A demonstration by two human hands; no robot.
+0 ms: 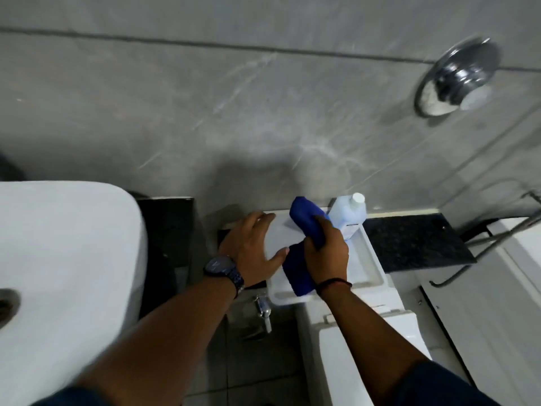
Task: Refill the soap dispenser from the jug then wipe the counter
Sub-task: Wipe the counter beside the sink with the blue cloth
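My right hand point(326, 250) is shut on a blue cloth point(304, 221), which hangs down over a white tray point(371, 259) on the dark counter point(415, 244). A clear soap jug point(349, 213) with a white cap stands upright at the tray's far right corner, just beyond my right hand. My left hand point(253, 247) lies flat on the tray's left part with its fingers spread, wearing a dark watch. I see no soap dispenser in this view.
A white sink basin point(67, 259) fills the left side. A grey tiled wall rises behind the counter, with a chrome fixture point(456, 77) at the upper right. A small chrome tap point(263, 310) sits below the tray. A white cistern point(371, 341) and a metal rail point(494, 238) are on the right.
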